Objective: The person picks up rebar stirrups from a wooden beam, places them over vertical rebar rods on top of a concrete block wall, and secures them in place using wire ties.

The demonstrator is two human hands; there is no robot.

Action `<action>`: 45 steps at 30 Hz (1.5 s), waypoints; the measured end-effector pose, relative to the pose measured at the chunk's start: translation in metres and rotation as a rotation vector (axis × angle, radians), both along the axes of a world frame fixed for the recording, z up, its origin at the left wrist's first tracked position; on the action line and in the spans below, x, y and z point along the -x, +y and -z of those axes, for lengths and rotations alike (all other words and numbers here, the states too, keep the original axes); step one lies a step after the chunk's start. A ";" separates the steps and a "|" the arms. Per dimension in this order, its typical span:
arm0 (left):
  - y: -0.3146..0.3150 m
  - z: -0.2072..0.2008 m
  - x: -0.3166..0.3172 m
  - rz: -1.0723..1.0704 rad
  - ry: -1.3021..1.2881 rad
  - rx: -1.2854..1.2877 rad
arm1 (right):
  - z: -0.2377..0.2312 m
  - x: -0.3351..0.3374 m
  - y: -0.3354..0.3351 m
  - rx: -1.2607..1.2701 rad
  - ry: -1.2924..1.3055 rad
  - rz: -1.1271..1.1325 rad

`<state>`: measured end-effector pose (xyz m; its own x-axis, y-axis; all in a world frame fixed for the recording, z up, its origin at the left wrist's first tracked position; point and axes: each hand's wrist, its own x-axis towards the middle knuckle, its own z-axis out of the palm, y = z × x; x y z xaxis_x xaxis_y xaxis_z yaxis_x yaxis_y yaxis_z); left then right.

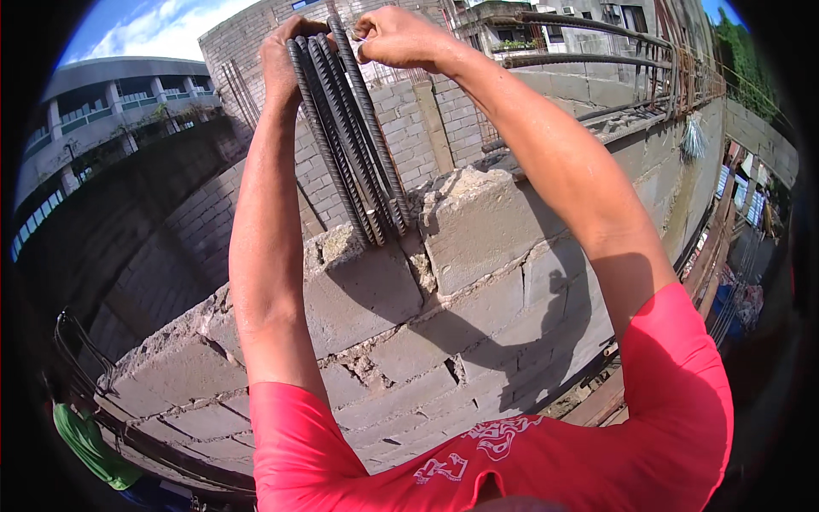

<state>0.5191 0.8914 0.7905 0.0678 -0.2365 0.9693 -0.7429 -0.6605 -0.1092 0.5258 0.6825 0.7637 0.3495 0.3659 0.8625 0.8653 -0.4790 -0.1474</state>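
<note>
A bundle of ribbed steel rebar (pixel 345 128) stands upright out of the block wall, leaning slightly left toward its top. My left hand (pixel 283 61) wraps around the bundle's upper end, its fingers partly hidden behind the bars. Close by on the right, my right hand (pixel 397 38) is closed in a pinch beside the tallest bar. Something thin and pale shows at its fingertips, too small to make out. Both arms reach up and forward over the wall.
The rough concrete block wall (pixel 478 230) runs across in front of me, its top edge broken. Horizontal rebars (pixel 589 60) extend at the upper right. Wooden planks (pixel 721 239) lie farther right. A person in a green shirt (pixel 90 444) is at the lower left.
</note>
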 end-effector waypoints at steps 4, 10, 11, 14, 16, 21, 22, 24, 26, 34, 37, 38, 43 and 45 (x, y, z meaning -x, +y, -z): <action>-0.009 0.002 0.010 0.056 0.088 0.054 | 0.010 -0.021 0.003 -0.083 -0.702 0.122; -0.008 -0.002 0.014 0.010 0.014 0.003 | -0.017 -0.028 -0.011 0.087 -0.856 0.173; 0.003 0.002 0.016 -0.022 0.009 0.023 | -0.023 0.002 -0.012 0.120 -0.443 0.049; -0.017 0.004 0.014 0.011 0.075 -0.008 | -0.051 -0.021 -0.020 0.299 -0.364 0.100; -0.026 -0.005 -0.004 0.020 -0.044 -0.130 | -0.066 -0.085 -0.036 0.165 0.013 -0.267; 0.001 -0.005 0.019 -0.101 -0.012 -0.157 | -0.014 -0.032 -0.018 -0.170 -0.032 -0.259; 0.004 -0.005 0.020 -0.104 -0.003 -0.161 | 0.004 -0.024 -0.017 -0.297 -0.175 -0.263; -0.001 -0.004 0.015 -0.078 0.020 -0.174 | 0.040 -0.019 -0.030 -0.485 -0.228 -0.203; 0.014 0.004 0.021 -0.056 0.085 -0.162 | 0.087 -0.015 -0.024 -0.702 -0.231 -0.346; -0.010 0.137 0.104 0.684 0.361 0.640 | 0.222 0.049 -0.027 -0.637 0.220 -0.704; -0.040 0.164 0.114 0.547 0.503 0.647 | 0.221 0.044 -0.003 -0.583 0.174 -0.711; -0.050 0.167 0.113 0.457 0.523 0.654 | 0.221 0.044 -0.003 -0.587 0.180 -0.716; -0.047 0.156 0.103 0.441 0.672 0.635 | 0.230 0.049 0.013 -0.445 0.253 -0.566; -0.041 0.151 0.106 0.439 0.796 0.603 | 0.228 0.051 0.020 -0.475 0.227 -0.582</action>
<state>0.4130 0.8504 0.6390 0.7527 0.1067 0.6497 -0.6413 -0.1043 0.7601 0.4747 0.7027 0.5356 0.4012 0.1545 0.9029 0.8820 0.2009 -0.4262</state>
